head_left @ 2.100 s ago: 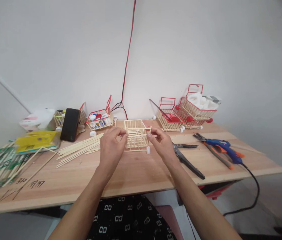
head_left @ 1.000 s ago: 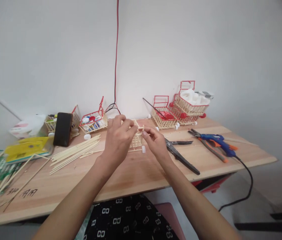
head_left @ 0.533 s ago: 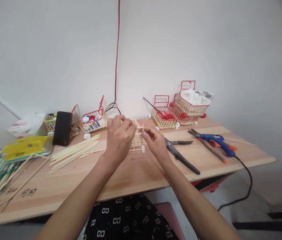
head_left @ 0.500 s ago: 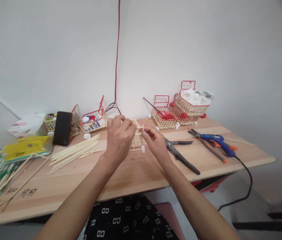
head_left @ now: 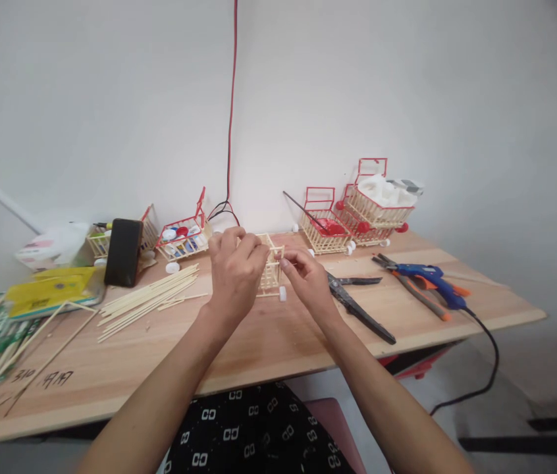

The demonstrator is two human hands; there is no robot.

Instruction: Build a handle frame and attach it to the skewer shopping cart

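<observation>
A small unpainted cart made of thin wooden sticks point(head_left: 271, 270) stands on the wooden table point(head_left: 278, 336), with a white wheel at its near right corner. My left hand point(head_left: 234, 273) is closed over its left side and covers much of it. My right hand point(head_left: 308, 280) pinches its right top rail with thumb and fingertips. Both hands meet over the little cart at the table's middle.
A loose bundle of pale sticks point(head_left: 147, 299) lies left of my hands. Black scissors point(head_left: 357, 306), pliers and a blue glue gun point(head_left: 431, 280) lie to the right. Finished red-trimmed stick carts point(head_left: 357, 220) line the wall, with a black phone point(head_left: 123, 243) and a yellow packet point(head_left: 54, 289) at left.
About two seconds ago both hands held the cart from its sides with the cart fully visible. My left hand has since moved over its left side and covers it; since then hardly anything moved.
</observation>
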